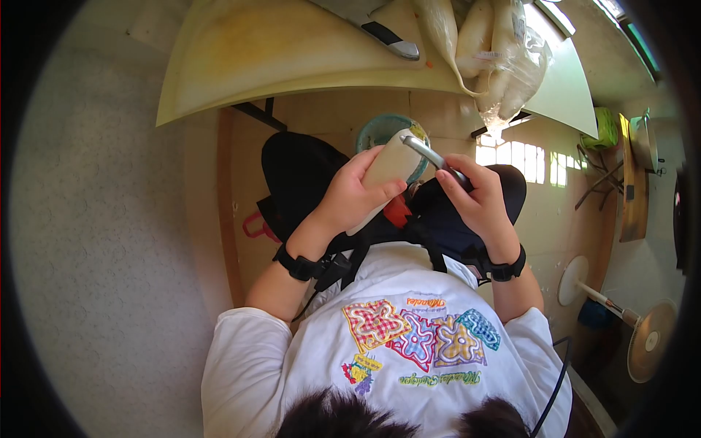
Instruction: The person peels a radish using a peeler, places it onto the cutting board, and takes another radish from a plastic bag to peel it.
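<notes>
A long white radish point(393, 162) lies tilted in my left hand point(359, 191), whose fingers and thumb wrap round its lower part. My right hand point(471, 191) is closed on the dark handle of a silver peeler point(431, 153). The peeler's head touches or sits just over the upper end of the radish. Beneath both, between the knees, a light blue basin point(374, 131) stands on the floor, partly hidden by the radish and hands.
Above, a table point(292, 84) holds a knife point(391, 39) with a black and silver handle and several white radishes point(478, 44), some in a clear plastic bag. A fan point(651, 342) stands at the right, near a folding stand and a green object point(603, 128).
</notes>
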